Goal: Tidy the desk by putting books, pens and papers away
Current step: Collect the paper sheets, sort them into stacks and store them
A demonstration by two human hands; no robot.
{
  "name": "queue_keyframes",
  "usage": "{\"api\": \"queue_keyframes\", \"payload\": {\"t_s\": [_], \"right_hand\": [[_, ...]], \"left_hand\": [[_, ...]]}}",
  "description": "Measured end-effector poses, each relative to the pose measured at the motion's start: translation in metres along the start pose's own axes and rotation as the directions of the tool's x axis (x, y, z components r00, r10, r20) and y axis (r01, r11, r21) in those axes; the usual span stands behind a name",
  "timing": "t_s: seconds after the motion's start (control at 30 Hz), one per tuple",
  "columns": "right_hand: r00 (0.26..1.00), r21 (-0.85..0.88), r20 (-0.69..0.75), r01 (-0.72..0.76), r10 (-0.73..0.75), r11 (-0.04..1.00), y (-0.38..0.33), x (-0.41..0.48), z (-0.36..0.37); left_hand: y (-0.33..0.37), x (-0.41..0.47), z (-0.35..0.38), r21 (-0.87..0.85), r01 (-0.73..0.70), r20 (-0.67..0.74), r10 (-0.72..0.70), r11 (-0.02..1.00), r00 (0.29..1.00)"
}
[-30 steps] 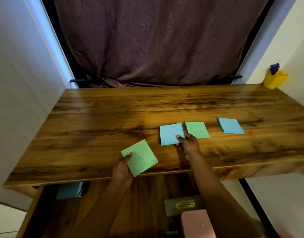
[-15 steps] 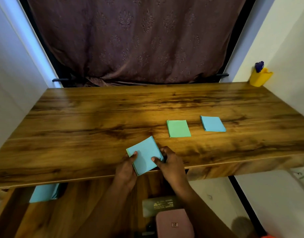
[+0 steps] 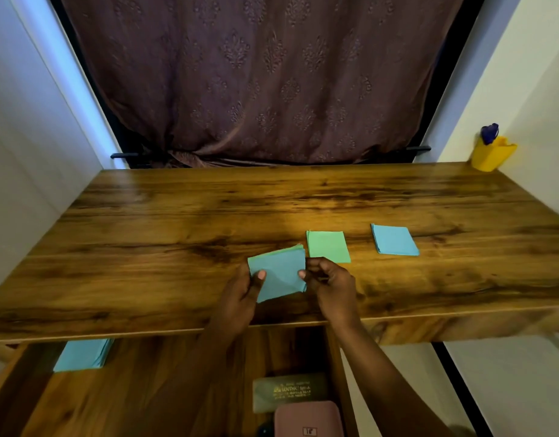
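Here both hands, left hand [image 3: 240, 298] and right hand [image 3: 330, 287], pinch the gathered paper stack [image 3: 279, 274] over the table [image 3: 177, 222] front edge; next, presumably collect the green stack [image 3: 328, 246] just beyond

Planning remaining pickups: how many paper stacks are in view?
4. The held stack, between left hand and right hand; green stack and blue stack on the desk; drawer stack. The desk may hide others.

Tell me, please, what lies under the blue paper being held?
Green paper, only a thin edge showing past the blue paper's far side; the rest is covered.
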State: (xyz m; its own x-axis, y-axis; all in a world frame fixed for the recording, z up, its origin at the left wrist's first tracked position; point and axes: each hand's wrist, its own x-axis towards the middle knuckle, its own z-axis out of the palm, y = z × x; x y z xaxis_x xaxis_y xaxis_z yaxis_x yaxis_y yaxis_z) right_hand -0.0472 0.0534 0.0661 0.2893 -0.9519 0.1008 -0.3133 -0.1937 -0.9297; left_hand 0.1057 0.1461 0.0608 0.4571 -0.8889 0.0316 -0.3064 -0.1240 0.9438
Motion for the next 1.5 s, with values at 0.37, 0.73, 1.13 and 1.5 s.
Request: {"api": "queue_keyframes", "payload": {"t_s": [0.37,0.73,1.13,1.5], "right_hand": [[0.996,-0.109,0.083,-0.004,0.013,0.994,0.026,0.003,0.020],[0.999,-0.176,0.047,0.013,-0.005,0.984,0.025,-0.012,0.038],[0.897,0.300,0.416,-0.293,0.152,0.908,-0.040,-0.111,0.143],[0.718,0.130,0.404,-0.658,0.567,0.742,0.005,-0.183,0.269]], "left_hand": [[-0.035,0.001,-0.005,0.134,0.013,-0.211,0.016,0.991,0.977],[-0.053,-0.013,-0.023,0.100,0.001,-0.182,0.018,0.995,0.983],[-0.062,-0.106,-0.174,-0.184,0.079,-0.281,-0.130,0.980,0.951],[-0.183,-0.195,-0.289,0.820,0.189,-0.201,-0.037,0.540,0.979]]}}
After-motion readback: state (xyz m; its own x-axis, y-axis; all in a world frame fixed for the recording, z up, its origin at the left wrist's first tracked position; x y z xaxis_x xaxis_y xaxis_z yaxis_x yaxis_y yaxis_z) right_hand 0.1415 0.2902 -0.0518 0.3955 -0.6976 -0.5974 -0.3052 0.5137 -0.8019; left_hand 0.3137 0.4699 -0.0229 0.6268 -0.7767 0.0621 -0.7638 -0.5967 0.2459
